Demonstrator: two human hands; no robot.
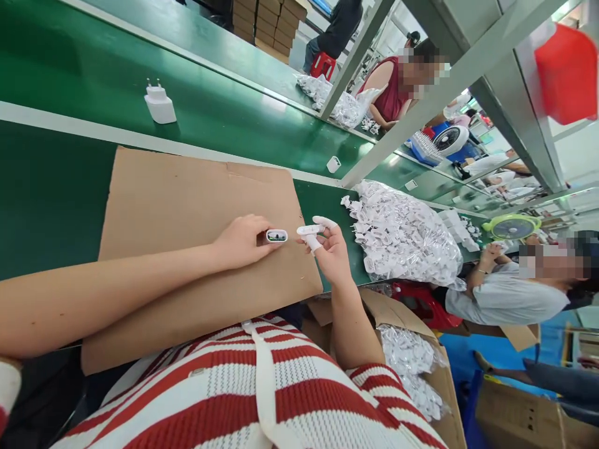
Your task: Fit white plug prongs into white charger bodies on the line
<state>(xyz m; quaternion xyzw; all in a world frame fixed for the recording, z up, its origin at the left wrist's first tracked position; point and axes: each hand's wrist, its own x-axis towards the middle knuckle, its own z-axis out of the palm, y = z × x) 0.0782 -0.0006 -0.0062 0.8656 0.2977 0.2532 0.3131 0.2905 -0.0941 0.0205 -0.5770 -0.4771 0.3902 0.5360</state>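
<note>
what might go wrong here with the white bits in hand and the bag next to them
The small white piece is pinched in the fingertips of the right hand, so it might slip.
The case in the left hand has its open end exposed; its insides could get snagged.
Loose parts lie at the near edge of the bag, so the right arm might knock some away.

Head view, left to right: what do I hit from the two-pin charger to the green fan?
Two-pin charger → left hand → open-ended white housing held in it → right hand with a small white piece → clear bag of white parts → green fan.
</note>
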